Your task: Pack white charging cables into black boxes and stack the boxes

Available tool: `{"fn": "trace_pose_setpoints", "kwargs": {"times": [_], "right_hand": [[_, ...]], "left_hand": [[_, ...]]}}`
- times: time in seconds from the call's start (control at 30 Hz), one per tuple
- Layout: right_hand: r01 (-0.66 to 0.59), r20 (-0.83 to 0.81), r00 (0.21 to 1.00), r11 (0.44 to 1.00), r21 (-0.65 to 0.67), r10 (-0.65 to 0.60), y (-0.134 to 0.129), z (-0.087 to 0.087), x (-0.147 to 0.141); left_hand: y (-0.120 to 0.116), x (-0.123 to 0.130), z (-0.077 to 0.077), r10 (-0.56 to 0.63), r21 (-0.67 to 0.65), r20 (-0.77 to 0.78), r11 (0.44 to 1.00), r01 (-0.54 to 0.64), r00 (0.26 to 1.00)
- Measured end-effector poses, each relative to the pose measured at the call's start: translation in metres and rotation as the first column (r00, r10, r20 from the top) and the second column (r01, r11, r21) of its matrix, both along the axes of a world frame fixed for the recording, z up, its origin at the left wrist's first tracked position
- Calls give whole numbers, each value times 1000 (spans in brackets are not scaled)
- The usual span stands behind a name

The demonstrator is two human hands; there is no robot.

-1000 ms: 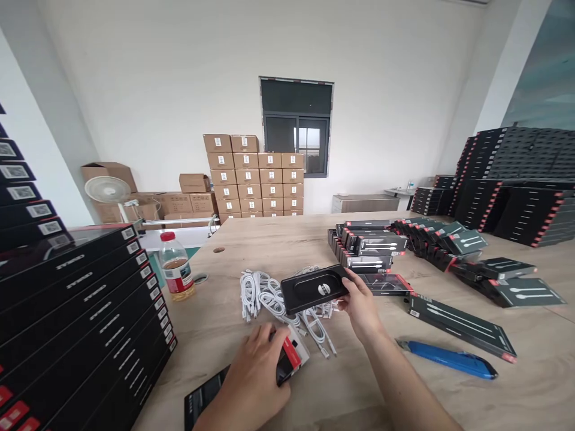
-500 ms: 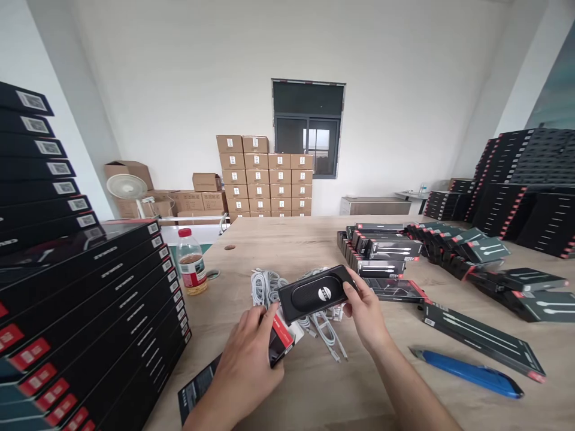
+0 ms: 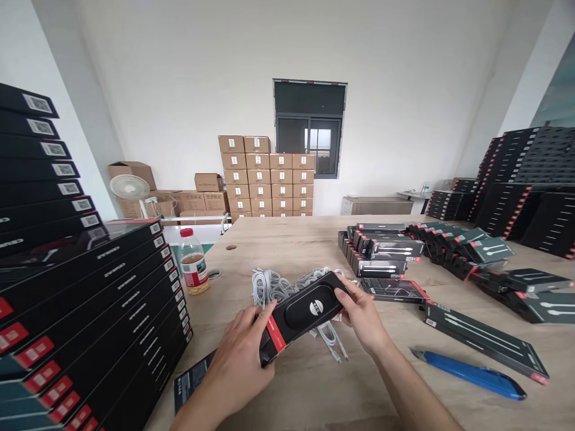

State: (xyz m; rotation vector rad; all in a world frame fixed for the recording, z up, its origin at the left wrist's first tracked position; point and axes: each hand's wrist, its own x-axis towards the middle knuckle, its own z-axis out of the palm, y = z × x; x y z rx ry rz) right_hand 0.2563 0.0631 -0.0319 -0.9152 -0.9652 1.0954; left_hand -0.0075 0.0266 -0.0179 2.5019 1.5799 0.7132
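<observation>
My left hand (image 3: 242,347) is wrapped round a black box with a red band (image 3: 275,334), whose dark far end shows at the lower left beyond my wrist. In my right hand (image 3: 363,312) is the outer end of a black plastic tray (image 3: 294,316), which has a rounded hollow and a round white label. The tray's other end sits inside the open end of the box. Behind and under the tray lie coiled white cables (image 3: 268,288), their plugs (image 3: 339,353) sticking out on the near side.
Tall stacks of black boxes (image 3: 148,299) stand close on the left, beside a bottle with a red cap (image 3: 193,266). To the right are a blue utility knife (image 3: 476,375), a single long box (image 3: 485,338) and rows of packed boxes (image 3: 381,248). Cartons (image 3: 269,176) are piled at the back.
The tray has moved down and left into the box, so its lower end is now covered by the red-banded end. My right hand moved with it, while my left hand kept hold of the box.
</observation>
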Motion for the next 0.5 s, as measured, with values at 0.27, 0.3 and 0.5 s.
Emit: {"fn": "trace_pose_setpoints", "kwargs": {"times": [0.27, 0.3, 0.5], "right_hand": [[-58, -166, 985, 996, -68, 46, 1, 1, 1], [-72, -184, 981, 995, -71, 58, 1, 1, 1], [-153, -162, 977, 986, -72, 139, 0, -2, 0]], "left_hand": [[-2, -2, 9, -102, -110, 104, 987, 114, 989], [-2, -3, 10, -101, -119, 107, 986, 113, 989], [-5, -7, 11, -115, -180, 99, 975, 131, 988]]}}
